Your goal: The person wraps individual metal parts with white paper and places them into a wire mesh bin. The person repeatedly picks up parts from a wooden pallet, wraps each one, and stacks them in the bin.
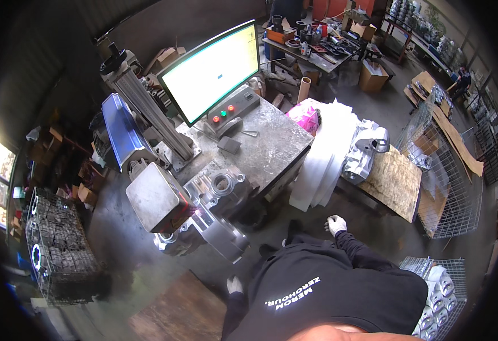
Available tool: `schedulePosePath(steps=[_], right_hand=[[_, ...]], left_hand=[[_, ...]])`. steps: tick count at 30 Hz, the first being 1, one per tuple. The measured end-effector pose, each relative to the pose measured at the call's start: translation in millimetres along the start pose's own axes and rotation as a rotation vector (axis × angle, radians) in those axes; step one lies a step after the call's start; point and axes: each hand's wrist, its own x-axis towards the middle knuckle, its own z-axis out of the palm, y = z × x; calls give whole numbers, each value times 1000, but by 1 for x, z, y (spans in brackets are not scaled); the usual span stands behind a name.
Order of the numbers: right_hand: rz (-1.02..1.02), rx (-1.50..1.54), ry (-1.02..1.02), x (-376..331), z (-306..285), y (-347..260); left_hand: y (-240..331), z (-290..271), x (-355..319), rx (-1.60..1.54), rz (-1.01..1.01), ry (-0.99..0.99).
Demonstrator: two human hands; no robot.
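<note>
My left hand, in a white glove, hangs low beside my black top, empty, close to the corner of a grey metal casting that lies under a boxy machine head on a slanted column. A pink glow shows on the casting beneath the head. My right hand, also gloved in white, hangs free with loosely curled fingers and holds nothing. It is near a stack of white foam sheets. Another silver casting rests on a wooden board to the right.
A bright monitor and a control box with coloured buttons stand on the steel table. Wire cages sit at left, right and lower right. A wooden board lies at my feet. A cluttered bench stands behind.
</note>
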Motion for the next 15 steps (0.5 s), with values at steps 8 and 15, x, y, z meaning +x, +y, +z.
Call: schedulePosePath(steps=[8,15], right_hand=[[56,-27,6,3,3,5],[44,-72,24,5,6,3]], left_hand=[[-11,-5,17,-107,118,-33],[1,-21,34,-774,-258,-276]])
